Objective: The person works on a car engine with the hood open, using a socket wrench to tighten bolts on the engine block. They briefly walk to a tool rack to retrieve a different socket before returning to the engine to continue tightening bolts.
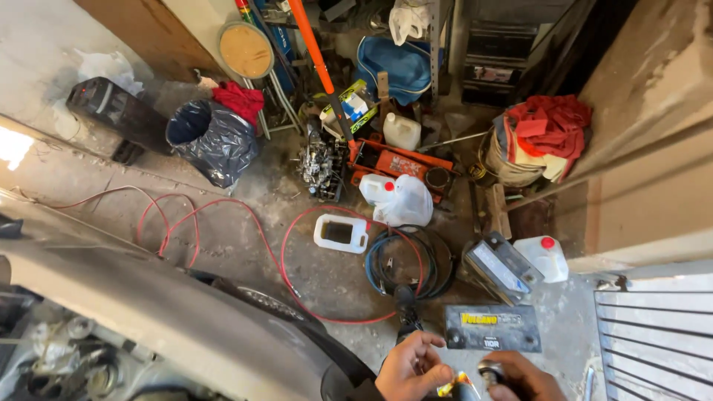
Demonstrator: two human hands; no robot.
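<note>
At the bottom edge of the head view, my left hand pinches a small object between curled fingers; what it is cannot be made out. Beside it, my right hand grips a small round metal part. A bit of yellow and red shows between the two hands. Just beyond them a black car battery lies on the concrete floor. A second battery stands tilted further back.
A grey car body fills the lower left. A red hose loops over the floor beside coiled blue and black hoses. White jugs, an orange floor jack, a black rubbish bag and a metal grate crowd the space.
</note>
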